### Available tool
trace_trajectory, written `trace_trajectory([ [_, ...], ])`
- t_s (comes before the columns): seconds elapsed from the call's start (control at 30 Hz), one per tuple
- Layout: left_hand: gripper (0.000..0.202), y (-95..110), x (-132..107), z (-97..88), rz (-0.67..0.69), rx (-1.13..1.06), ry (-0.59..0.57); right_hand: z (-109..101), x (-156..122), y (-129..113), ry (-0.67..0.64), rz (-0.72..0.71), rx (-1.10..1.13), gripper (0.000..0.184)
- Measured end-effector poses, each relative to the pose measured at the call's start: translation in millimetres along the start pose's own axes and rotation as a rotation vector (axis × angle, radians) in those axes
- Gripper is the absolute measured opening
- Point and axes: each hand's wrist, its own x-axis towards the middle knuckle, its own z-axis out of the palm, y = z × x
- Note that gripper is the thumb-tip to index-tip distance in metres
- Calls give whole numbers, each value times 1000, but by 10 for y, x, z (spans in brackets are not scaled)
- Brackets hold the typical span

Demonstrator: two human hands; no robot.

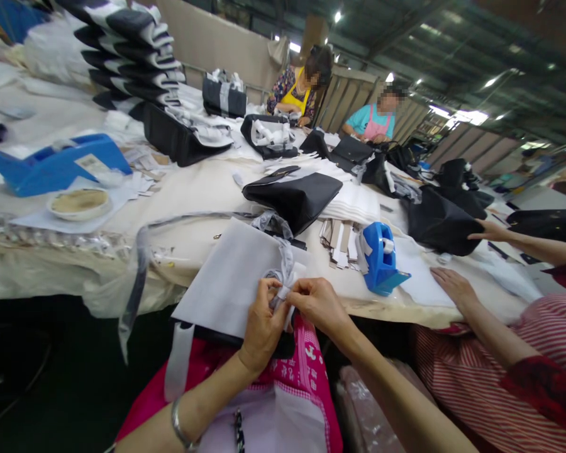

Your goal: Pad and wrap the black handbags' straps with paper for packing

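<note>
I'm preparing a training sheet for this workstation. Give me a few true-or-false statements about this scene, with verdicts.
1. The left hand and right hand both pinch a white strip. True.
2. A metal bangle is on the right wrist. False: it is on the left wrist.
3. The blue tape dispenser stands on the floor. False: it stands on the cream-covered table.
4. A neighbour's hand rests against a black bag. True.

Nothing legible; white label (pixel 91 165) on the blue plastic stand (pixel 38 170) too small to read.
</note>
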Motion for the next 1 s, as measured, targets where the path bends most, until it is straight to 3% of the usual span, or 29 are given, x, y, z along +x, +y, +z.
trace_trajectory([
  [0.17,26,-40,13,-16,-34,-38,33,-60,-101,20,-2,-57,-143,17],
  [0.27,28,-56,17,-18,-52,-86,21,-126,-174,69,1,-28,-173,6],
  [0.43,31,-55,27,-33,-101,-151,-48,-160,-142,264,-20,-57,7,8],
  [0.6,34,-23,65,-77,-130,-257,-136,-13,41,439,-21,-146,245,18],
  [0.77,35,-38,85,-125,-156,-289,-189,163,173,433,55,-193,375,31],
  [1.0,60,-201,157,-141,-173,-289,-156,352,166,419,195,-324,394,22],
])
